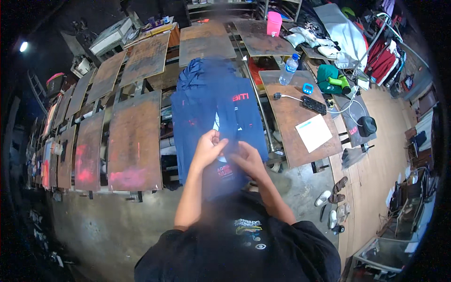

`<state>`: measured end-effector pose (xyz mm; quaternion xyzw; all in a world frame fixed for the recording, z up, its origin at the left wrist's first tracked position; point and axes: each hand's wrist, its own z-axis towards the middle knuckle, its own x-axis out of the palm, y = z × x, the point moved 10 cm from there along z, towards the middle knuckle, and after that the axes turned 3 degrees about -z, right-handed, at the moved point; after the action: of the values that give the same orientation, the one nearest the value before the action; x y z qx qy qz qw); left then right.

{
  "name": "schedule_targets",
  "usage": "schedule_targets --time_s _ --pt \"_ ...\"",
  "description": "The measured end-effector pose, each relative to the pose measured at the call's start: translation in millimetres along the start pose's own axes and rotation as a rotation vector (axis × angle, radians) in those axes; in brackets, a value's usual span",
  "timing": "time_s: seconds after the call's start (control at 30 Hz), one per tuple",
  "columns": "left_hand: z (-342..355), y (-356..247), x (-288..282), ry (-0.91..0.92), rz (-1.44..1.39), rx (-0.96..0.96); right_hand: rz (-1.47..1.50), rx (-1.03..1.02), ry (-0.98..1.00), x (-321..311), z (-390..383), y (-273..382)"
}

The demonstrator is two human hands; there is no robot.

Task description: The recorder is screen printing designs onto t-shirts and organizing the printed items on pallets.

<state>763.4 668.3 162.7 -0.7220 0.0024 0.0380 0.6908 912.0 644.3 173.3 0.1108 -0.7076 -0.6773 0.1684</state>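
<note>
Dark navy printed garments (188, 136) lie spread one over another on the board in front of me, with red lettering and small white marks. My left hand (206, 149) is over their near middle, its fingers curled in and its thumb pointing right; what it grips, if anything, is hidden. Close on its right, my right hand (248, 159) is bent inward over the same navy cloth. A blurred band down the picture smears its fingertips. Below the hands, navy cloth with a small red print (225, 171) reaches toward my body. Bunched navy fabric (202, 73) sits at the far end.
Stained boards (136, 136) on a frame stretch to the left, some pink-smeared. On the right board (282, 122) are a water bottle (289, 70), a blue timer (307, 89), a black power strip (314, 105) and a white paper (314, 133). Footwear (323, 198) lies on the floor to the right.
</note>
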Motion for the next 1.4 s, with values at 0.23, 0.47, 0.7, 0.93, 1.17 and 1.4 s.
schedule_targets --time_s 0.23,0.47,0.7,0.93,1.17,1.4 --pt "-2.2 4.2 -39.0 -0.158 0.288 0.116 -0.493 -0.051 -0.004 29.8 -5.3 6.7" --pt "-15.7 3.1 -80.7 -0.322 0.45 0.072 -0.596 -0.256 0.042 76.0 -10.4 23.6" --pt "-40.8 7.8 -84.4 -0.054 0.169 0.19 -0.342 -0.062 -0.165 81.8 9.8 -4.3" --pt "-72.2 7.7 -69.9 0.376 -0.129 0.079 -0.074 -0.015 -0.218 58.8 22.2 -31.8" --pt "-58.6 44.7 -130.3 -0.044 0.124 0.056 -0.163 -0.091 -0.414 -45.0 -1.0 -4.2" --pt "-52.4 53.1 -103.9 -0.108 0.338 0.134 -0.975 -0.02 -0.542 -135.1 -5.2 -28.0"
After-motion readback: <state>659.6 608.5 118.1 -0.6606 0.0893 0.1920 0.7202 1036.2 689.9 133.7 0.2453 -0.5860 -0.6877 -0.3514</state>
